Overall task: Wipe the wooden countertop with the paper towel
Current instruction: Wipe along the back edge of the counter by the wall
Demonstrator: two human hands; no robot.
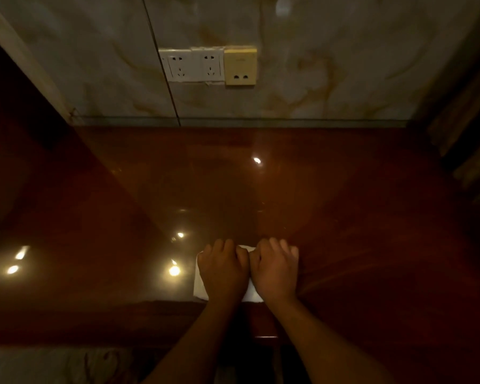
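Observation:
A white paper towel (199, 284) lies flat on the glossy dark red wooden countertop (261, 189), close to its front edge. My left hand (223, 268) and my right hand (275, 268) rest side by side on top of the towel, fingers curled and pressing it down. Most of the towel is hidden under the two hands; only its left strip, a bit between the hands and a corner by my right wrist show.
A marble-patterned wall (316, 65) rises behind the counter with two white sockets (191, 65) and a yellowish data plate (240, 66). A dark wooden panel (17, 134) stands at the left. Lamp reflections (174, 270) glare on the counter's left part.

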